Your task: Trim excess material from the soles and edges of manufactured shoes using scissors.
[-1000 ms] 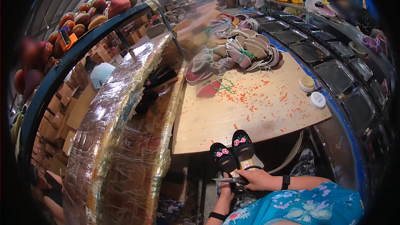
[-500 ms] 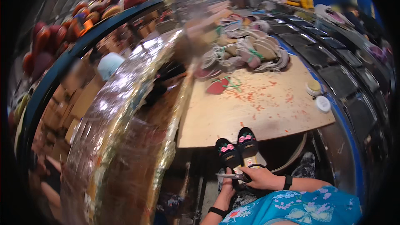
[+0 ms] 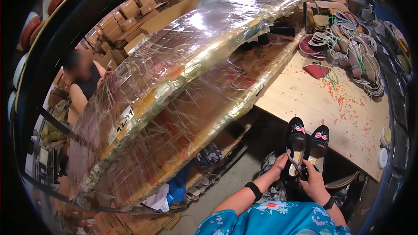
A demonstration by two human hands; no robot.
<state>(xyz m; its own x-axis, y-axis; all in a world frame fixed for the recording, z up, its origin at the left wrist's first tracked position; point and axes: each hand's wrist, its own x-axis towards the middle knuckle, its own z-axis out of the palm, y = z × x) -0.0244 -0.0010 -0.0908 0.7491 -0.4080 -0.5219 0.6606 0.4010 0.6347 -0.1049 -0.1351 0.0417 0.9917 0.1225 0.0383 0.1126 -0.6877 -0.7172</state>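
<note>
Two black embroidered slip-on shoes, a left-hand one (image 3: 296, 137) and a right-hand one (image 3: 319, 142), are side by side by the near edge of the wooden board, toes pointing away. Pink flowers decorate their uppers, and the insoles are pale. My left hand (image 3: 279, 165) is closed on the heel side of the left-hand shoe. In my right hand (image 3: 314, 182) is a pair of scissors (image 3: 294, 163), its blades slanting up and left across that shoe's heel. My right fingertips sit at the right-hand shoe's heel; whether they touch it I cannot tell.
The wooden board (image 3: 285, 98) bears orange scraps, a red shoe upper (image 3: 317, 69) with green cord, and piled corded uppers (image 3: 355, 48). Small round tubs (image 3: 385, 135) stand at its right. A film-wrapped shelf rack (image 3: 174, 100) fills the left; two people (image 3: 82, 78) are beyond it.
My view has swung left, so the board and shoes now lie farther right. The scissors' blades, pointing left before, now slant away from me. My left hand stays at the shoe.
</note>
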